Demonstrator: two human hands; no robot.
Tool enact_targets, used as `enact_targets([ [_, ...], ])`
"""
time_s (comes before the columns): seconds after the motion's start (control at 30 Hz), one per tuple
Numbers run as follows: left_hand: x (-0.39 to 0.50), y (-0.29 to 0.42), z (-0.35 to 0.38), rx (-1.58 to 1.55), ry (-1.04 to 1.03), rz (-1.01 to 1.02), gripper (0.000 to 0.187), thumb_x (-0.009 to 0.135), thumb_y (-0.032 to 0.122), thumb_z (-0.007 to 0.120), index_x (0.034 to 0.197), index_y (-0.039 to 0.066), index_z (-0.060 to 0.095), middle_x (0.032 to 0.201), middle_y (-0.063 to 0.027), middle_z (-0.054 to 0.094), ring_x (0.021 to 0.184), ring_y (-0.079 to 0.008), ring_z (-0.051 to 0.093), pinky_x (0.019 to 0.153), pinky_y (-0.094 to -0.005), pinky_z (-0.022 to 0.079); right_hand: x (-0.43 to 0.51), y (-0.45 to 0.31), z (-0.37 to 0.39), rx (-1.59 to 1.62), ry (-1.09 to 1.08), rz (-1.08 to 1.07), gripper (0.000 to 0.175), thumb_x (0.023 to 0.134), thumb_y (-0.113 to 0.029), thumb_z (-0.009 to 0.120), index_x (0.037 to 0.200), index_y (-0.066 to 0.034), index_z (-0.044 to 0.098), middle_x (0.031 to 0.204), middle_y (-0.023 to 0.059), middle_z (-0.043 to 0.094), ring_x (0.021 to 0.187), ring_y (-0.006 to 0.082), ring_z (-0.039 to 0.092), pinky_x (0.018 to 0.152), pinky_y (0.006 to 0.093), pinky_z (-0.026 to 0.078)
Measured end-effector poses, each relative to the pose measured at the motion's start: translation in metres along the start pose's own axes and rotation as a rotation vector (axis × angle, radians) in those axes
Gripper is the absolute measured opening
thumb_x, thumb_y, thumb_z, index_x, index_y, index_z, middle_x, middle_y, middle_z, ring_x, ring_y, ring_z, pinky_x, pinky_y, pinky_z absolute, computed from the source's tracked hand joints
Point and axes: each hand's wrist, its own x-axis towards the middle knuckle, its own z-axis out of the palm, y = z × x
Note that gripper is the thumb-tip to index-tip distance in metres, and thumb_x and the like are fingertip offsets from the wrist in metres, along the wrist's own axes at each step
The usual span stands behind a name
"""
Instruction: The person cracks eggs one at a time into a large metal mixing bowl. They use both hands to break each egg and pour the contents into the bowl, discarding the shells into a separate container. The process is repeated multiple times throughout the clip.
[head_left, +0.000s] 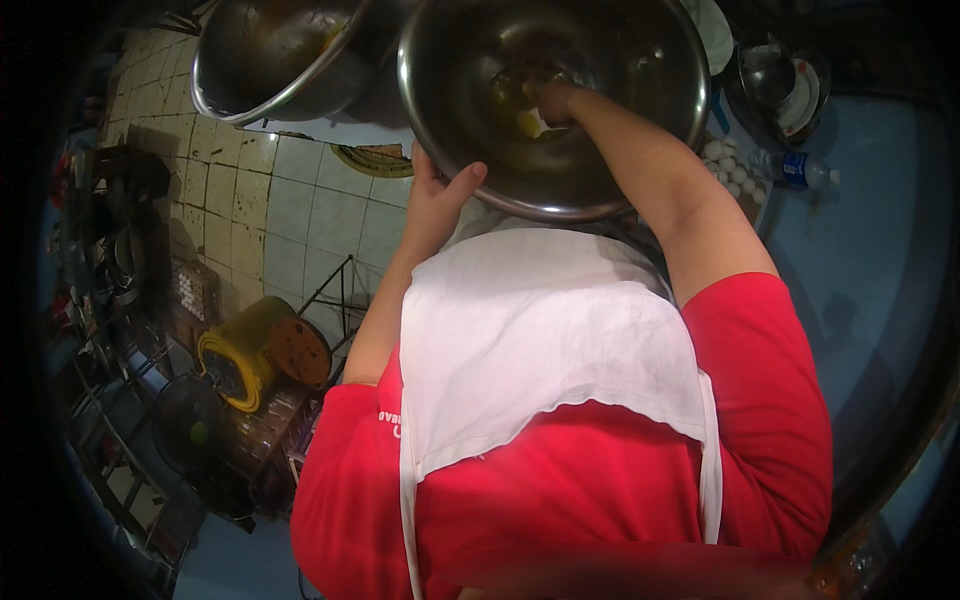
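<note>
A large stainless steel mixing bowl (637, 169) sits right in front of me, tilted so its inside shows. My left hand (442, 193) grips its near left rim, the thumb resting over the edge. Deep inside the bowl is my right hand (556, 103), its fingers low near the bottom in shadow. Beside those fingers lies a small white and yellow patch (531, 124), which looks like egg; whether the hand holds anything is too dark to tell. Yellowish wet matter covers part of the bowl's bottom.
A second steel bowl (289, 94) stands tilted at the left. White eggs (727, 166), a plastic bottle (806, 171) and a steel basin with dishes (780, 90) are at the right. Lower left are a yellow bucket (240, 352), a round stool (298, 351) and a fan (191, 424).
</note>
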Motion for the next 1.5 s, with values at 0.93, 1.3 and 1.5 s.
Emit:
enact_targets([
  [0.93, 0.005, -0.014, -0.005, -0.003, -0.054, 0.022, 0.07, 0.086, 0.018, 0.076, 0.143, 0.007, 0.037, 0.139, -0.0096, 0.036, 0.129, -0.0238, 0.044, 0.11, -0.0378, 0.036, -0.005, 0.003, 0.01, -0.023, -0.136, -0.024, 0.04, 0.079, -0.003, 0.063, 0.116, -0.0148, 0.07, 0.118, 0.0127, 0.069, 0.112, 0.0292, 0.065, 0.094, 0.0388, 0.051],
  [1.3, 0.009, -0.02, -0.005, 0.078, -0.054, 0.094, 0.071, 0.084, 0.021, 0.076, 0.143, 0.005, 0.039, 0.14, -0.0117, 0.037, 0.133, -0.0257, 0.037, 0.113, -0.0384, 0.03, -0.008, 0.009, 0.014, 0.159, -0.171, -0.058, 0.04, 0.078, -0.007, 0.065, 0.117, -0.0137, 0.069, 0.117, 0.012, 0.069, 0.111, 0.0266, 0.065, 0.094, 0.0383, 0.049],
  [1.5, 0.009, -0.02, -0.004, 0.097, -0.04, 0.098, 0.07, 0.084, 0.022, 0.076, 0.142, 0.005, 0.04, 0.139, -0.0121, 0.037, 0.133, -0.0272, 0.037, 0.113, -0.0388, 0.029, -0.005, 0.013, 0.016, 0.095, -0.168, -0.114, 0.03, 0.082, -0.013, 0.063, 0.112, -0.0137, 0.07, 0.114, 0.0117, 0.07, 0.109, 0.0286, 0.065, 0.092, 0.0402, 0.05],
])
